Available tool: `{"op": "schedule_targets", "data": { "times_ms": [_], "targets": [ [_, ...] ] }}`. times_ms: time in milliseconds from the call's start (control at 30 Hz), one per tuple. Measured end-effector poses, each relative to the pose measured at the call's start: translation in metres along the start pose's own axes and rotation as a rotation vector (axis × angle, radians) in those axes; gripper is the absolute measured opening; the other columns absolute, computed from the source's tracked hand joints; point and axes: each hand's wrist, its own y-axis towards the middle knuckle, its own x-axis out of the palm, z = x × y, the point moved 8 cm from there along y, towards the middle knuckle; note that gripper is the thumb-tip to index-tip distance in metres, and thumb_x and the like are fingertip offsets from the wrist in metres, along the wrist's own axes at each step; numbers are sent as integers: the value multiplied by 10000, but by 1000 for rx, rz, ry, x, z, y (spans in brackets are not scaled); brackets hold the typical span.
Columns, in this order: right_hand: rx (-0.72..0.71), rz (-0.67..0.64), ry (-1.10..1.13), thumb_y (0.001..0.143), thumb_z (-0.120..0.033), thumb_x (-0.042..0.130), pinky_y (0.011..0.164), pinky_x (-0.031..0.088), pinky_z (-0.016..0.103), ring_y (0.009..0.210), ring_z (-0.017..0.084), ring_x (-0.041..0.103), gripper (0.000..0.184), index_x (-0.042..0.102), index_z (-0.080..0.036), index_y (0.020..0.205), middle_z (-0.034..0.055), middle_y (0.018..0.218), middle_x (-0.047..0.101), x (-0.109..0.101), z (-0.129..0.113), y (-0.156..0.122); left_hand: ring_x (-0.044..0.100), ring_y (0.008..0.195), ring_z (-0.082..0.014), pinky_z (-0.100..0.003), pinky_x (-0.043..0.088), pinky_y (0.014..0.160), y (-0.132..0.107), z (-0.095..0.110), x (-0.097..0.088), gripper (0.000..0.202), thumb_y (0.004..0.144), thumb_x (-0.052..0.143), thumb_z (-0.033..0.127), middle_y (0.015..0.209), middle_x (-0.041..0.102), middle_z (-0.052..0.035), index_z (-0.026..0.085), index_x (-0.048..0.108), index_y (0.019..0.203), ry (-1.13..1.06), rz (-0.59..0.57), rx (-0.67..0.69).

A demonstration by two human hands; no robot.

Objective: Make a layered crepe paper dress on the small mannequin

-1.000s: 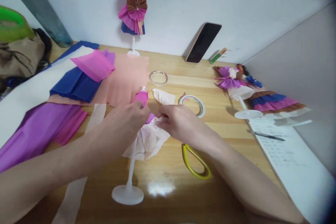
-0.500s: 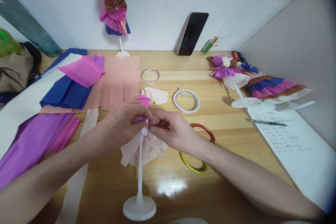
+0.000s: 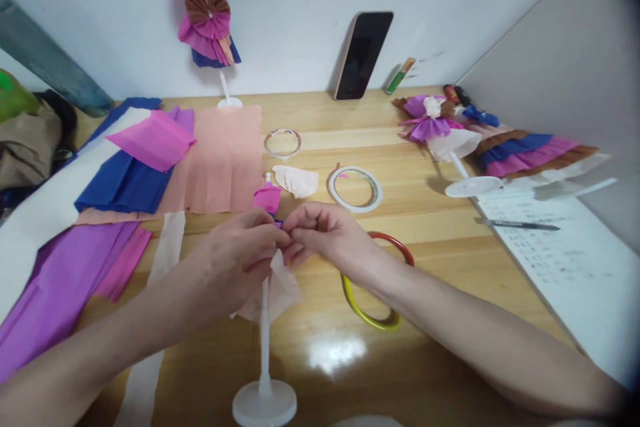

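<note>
Between my hands is a small doll form with a pink crepe paper top (image 3: 267,199) and a thin white stand (image 3: 265,403), its round base towards me. A whitish paper skirt (image 3: 285,287) hangs about the stem, one corner folded up over it. My left hand (image 3: 245,250) is closed around the form's waist, hiding most of it. My right hand (image 3: 320,233) pinches at the waist's right side, fingertips meeting the left ones; what it holds is too small to make out. A bit of dark blue shows just above the fingers.
Crepe paper sheets, peach (image 3: 225,160), blue (image 3: 130,183) and purple (image 3: 70,287), lie at left. Tape rolls, white (image 3: 333,193) and red-yellow (image 3: 350,300), lie at centre right. A phone (image 3: 364,57) leans on the wall. Dressed forms (image 3: 210,27) (image 3: 430,120) and a written sheet (image 3: 545,260) stand around.
The view has shifted slightly. My left fingers have closed further over the waist, and a corner of the whitish skirt now stands up over the stem. My right fingers are still pinched there.
</note>
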Motion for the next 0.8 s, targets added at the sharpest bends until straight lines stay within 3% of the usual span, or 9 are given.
{"op": "schedule_targets", "data": {
  "times_ms": [133, 233, 367, 467, 633, 800],
  "targets": [
    [-7, -26, 36, 703, -100, 593, 623, 573, 259, 615, 120, 689, 80, 609, -162, 751, -7, 681, 699, 2, -2, -2, 627, 778, -163, -279, 497, 661, -3, 5, -7, 173, 895, 510, 256, 921, 645, -46, 214, 673, 853, 24, 50, -41],
    [-14, -54, -25, 709, -75, 552, 651, 566, 254, 666, 118, 689, 126, 643, -156, 742, -1, 707, 704, 4, -6, -3, 603, 728, -161, -283, 462, 612, -3, 0, -8, 290, 908, 521, 414, 863, 629, -45, 194, 671, 792, 75, 65, -122],
    [-46, -103, -168, 714, -51, 503, 617, 537, 233, 706, 126, 687, 197, 661, -163, 753, 3, 729, 705, 7, -13, -5, 541, 613, -126, -265, 402, 531, -1, -8, -8, 223, 838, 592, 283, 778, 572, -39, 173, 575, 645, 249, 152, -115],
    [-123, -66, -275, 721, -51, 484, 552, 494, 218, 629, 112, 655, 198, 640, -165, 764, -1, 721, 688, 3, -19, -6, 520, 592, -109, -243, 391, 512, 1, -13, -3, 150, 799, 562, 159, 741, 539, -14, 185, 548, 652, 236, 125, -62],
    [-322, 21, -770, 749, -159, 645, 496, 362, 202, 535, 81, 504, 49, 630, -179, 708, -42, 596, 572, 7, -30, -15, 567, 687, -115, -235, 432, 578, 3, -18, -4, 121, 763, 565, 93, 832, 583, -7, 200, 601, 719, 87, 42, -84],
    [-436, 27, -1246, 749, -270, 701, 534, 291, 239, 634, 128, 503, 137, 617, -162, 759, 21, 740, 616, 29, -22, -22, 567, 727, -116, -223, 464, 622, 5, -17, -6, 140, 805, 561, 143, 827, 589, -6, 188, 608, 681, -23, -13, -118]
  ]
}}
